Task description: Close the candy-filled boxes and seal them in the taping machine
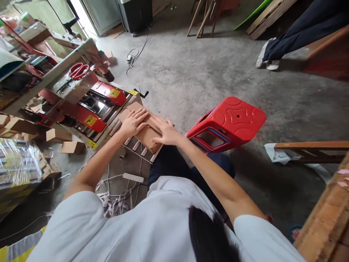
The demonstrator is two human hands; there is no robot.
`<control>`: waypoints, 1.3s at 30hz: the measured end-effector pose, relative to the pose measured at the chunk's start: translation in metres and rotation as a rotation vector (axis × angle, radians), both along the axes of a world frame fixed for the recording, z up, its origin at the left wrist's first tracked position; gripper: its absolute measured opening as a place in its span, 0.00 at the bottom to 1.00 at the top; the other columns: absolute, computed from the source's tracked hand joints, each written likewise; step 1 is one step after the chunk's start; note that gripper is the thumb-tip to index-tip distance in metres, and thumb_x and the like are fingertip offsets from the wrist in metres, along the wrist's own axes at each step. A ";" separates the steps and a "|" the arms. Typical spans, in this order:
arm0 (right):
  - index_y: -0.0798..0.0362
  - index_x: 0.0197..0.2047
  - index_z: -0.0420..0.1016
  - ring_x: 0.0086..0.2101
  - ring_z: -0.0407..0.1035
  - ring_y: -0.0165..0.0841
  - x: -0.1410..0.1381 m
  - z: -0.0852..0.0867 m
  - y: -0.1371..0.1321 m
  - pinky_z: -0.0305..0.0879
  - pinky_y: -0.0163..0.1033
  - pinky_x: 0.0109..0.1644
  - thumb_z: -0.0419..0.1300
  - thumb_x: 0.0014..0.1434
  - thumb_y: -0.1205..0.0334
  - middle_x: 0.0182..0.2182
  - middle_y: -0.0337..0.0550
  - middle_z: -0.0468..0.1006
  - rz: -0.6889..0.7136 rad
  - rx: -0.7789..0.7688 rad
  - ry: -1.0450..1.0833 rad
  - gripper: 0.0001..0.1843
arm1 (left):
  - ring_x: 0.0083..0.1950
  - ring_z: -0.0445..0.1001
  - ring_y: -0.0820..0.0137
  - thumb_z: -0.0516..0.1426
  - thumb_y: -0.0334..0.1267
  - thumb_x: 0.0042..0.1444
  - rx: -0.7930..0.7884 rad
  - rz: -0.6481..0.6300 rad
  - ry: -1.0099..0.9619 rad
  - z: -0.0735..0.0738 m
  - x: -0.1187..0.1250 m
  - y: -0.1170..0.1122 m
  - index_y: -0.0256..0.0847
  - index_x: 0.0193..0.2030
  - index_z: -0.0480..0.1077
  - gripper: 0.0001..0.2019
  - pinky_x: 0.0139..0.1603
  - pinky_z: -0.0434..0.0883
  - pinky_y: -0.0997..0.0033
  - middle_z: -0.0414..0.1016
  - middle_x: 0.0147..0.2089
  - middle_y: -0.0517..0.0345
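A brown cardboard box (147, 137) lies on the metal rollers at the near end of a box-sealing machine (89, 105). My left hand (133, 123) rests on the top of the box toward its left side, fingers stretched out. Across the right side of the box lies my right hand (167, 131), its fingers extended over the top and the thumb apart. Both palms face down and cover part of the flaps. Bare rollers (136, 145) show just below the box.
Red stacked stools (237, 120) stand to my right. Several small cardboard boxes (72, 147) lie on the floor at left, near a power strip (133, 177) and cables. Red-handled scissors (79, 71) sit on the machine. A person's legs (294, 40) are at the upper right.
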State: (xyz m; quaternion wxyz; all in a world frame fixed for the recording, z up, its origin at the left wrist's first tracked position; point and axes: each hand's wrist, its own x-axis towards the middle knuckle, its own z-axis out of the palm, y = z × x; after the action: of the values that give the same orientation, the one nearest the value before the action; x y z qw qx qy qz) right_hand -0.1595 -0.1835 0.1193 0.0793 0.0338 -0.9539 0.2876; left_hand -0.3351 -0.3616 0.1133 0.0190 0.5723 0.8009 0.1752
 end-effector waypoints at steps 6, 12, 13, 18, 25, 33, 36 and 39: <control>0.50 0.45 0.79 0.45 0.69 0.41 0.058 -0.037 -0.044 0.64 0.47 0.54 0.62 0.65 0.53 0.41 0.47 0.79 -0.288 -0.162 0.217 0.11 | 0.74 0.58 0.60 0.40 0.54 0.69 0.082 0.079 -0.061 -0.002 -0.011 0.001 0.44 0.66 0.67 0.29 0.76 0.48 0.47 0.64 0.71 0.53; 0.50 0.33 0.79 0.40 0.70 0.38 0.040 -0.041 -0.066 0.64 0.42 0.49 0.63 0.64 0.59 0.34 0.43 0.79 -0.320 -0.256 0.149 0.08 | 0.71 0.64 0.54 0.51 0.50 0.63 0.064 0.043 -0.168 0.034 -0.004 -0.001 0.44 0.53 0.77 0.21 0.72 0.52 0.44 0.73 0.64 0.54; 0.50 0.32 0.79 0.40 0.70 0.38 0.038 -0.038 -0.066 0.64 0.42 0.48 0.63 0.64 0.61 0.34 0.43 0.79 -0.311 -0.242 0.139 0.08 | 0.71 0.64 0.54 0.51 0.49 0.61 0.047 0.021 -0.199 0.041 -0.004 -0.003 0.42 0.50 0.77 0.20 0.72 0.51 0.44 0.74 0.63 0.54; 0.52 0.42 0.80 0.37 0.71 0.36 0.039 -0.019 -0.070 0.60 0.39 0.42 0.61 0.62 0.65 0.35 0.43 0.79 -0.254 -0.164 0.061 0.06 | 0.73 0.59 0.50 0.51 0.45 0.56 -0.116 -0.088 -0.244 0.063 -0.011 -0.010 0.40 0.34 0.75 0.14 0.72 0.49 0.42 0.69 0.67 0.57; 0.53 0.34 0.76 0.33 0.68 0.30 0.012 -0.007 -0.069 0.54 0.36 0.34 0.58 0.63 0.68 0.32 0.41 0.77 -0.051 -0.101 -0.022 0.08 | 0.76 0.52 0.48 0.50 0.42 0.52 -0.183 -0.159 -0.238 0.064 -0.014 -0.013 0.41 0.21 0.69 0.14 0.73 0.45 0.41 0.64 0.71 0.60; 0.54 0.51 0.75 0.42 0.71 0.35 -0.022 0.001 -0.077 0.60 0.36 0.37 0.52 0.67 0.67 0.48 0.48 0.75 -0.132 0.044 -0.110 0.14 | 0.69 0.65 0.58 0.49 0.40 0.56 0.046 -0.011 -0.090 0.039 -0.005 -0.003 0.44 0.30 0.69 0.10 0.74 0.47 0.47 0.78 0.58 0.56; 0.54 0.51 0.74 0.44 0.72 0.38 -0.025 -0.001 -0.080 0.63 0.37 0.38 0.52 0.65 0.70 0.48 0.49 0.76 -0.178 0.055 -0.167 0.14 | 0.62 0.71 0.61 0.49 0.39 0.60 0.156 0.073 -0.032 0.027 -0.002 0.002 0.44 0.38 0.68 0.08 0.72 0.50 0.49 0.80 0.52 0.54; 0.56 0.53 0.73 0.47 0.72 0.38 -0.009 0.001 -0.072 0.67 0.37 0.45 0.52 0.64 0.72 0.49 0.49 0.76 -0.137 -0.029 -0.131 0.16 | 0.53 0.74 0.62 0.47 0.40 0.64 0.214 0.154 0.021 0.013 -0.003 0.007 0.44 0.42 0.67 0.08 0.67 0.58 0.51 0.80 0.46 0.53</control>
State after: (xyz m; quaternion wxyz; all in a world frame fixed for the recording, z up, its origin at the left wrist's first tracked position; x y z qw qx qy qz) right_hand -0.1681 -0.2559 0.1207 0.0368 -0.0518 -0.9528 0.2969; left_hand -0.3385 -0.3548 0.1262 -0.0641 0.5096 0.8193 0.2548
